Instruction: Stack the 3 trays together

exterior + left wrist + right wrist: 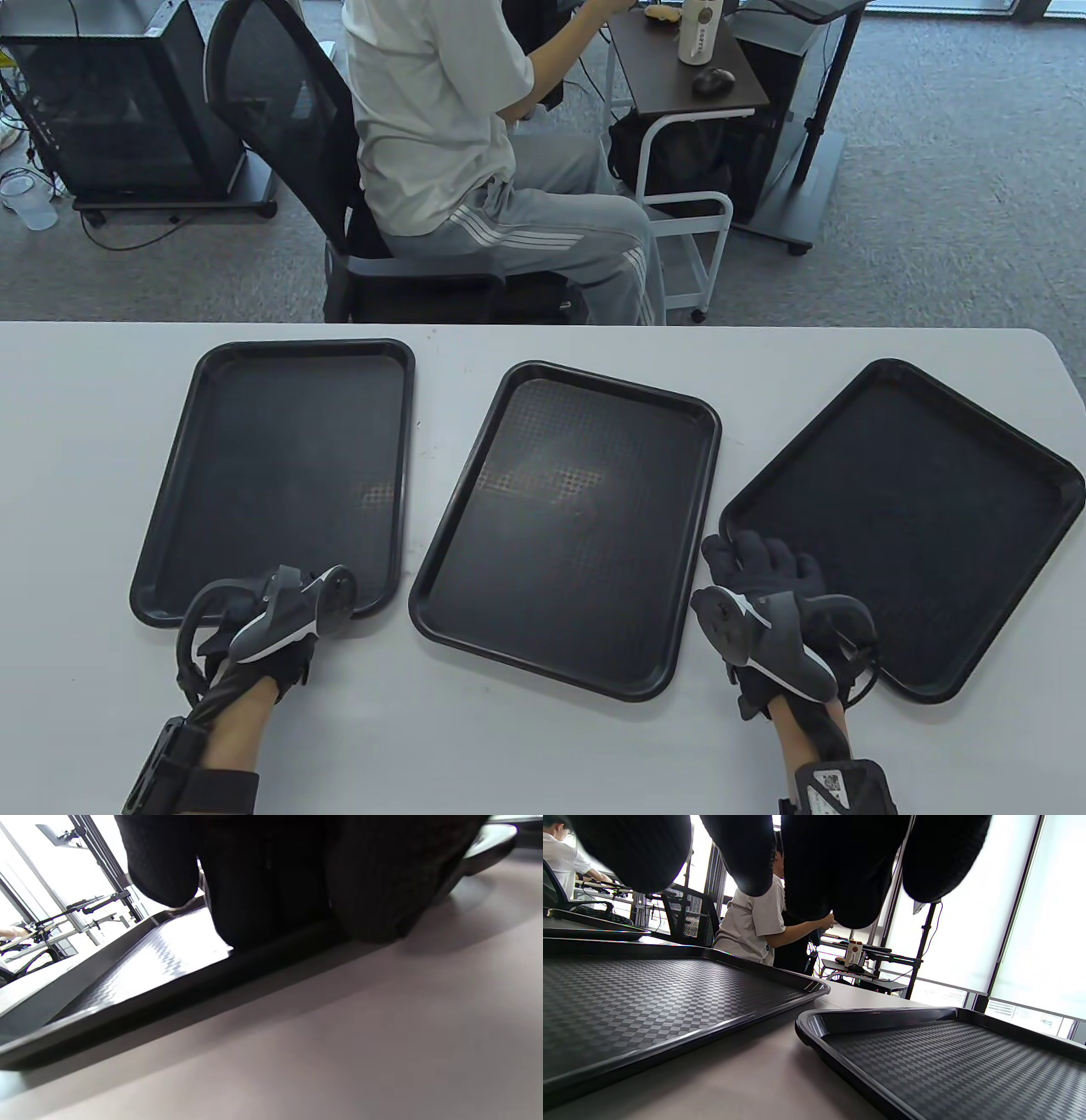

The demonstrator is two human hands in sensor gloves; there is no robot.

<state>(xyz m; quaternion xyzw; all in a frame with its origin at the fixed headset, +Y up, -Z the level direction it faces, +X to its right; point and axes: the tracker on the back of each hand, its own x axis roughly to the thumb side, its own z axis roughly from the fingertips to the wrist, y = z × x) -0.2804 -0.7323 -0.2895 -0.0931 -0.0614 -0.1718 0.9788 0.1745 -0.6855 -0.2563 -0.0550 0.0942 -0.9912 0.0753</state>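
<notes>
On the desk (526, 747), three trays are lying apart, none stacked yet. The left tray (280, 475) is being touched by left-hand fingers (263, 891); right-hand fingers (764, 556) are hanging spread over the right tray (908, 526).

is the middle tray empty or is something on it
Empty. The middle tray shows only its bare textured floor in the table view, lying flat on the table.

we've got three black rectangular trays lying flat and separate on the pale surface (526, 747), none stacked. the left tray (280, 458) sits nearly square to the edge. the middle tray (568, 526) leans slightly clockwise, its textured floor catching a sheen. the right tray (916, 526) is turned furthest, one corner pointing toward us, its far corner reaching the surface's right edge.
</notes>
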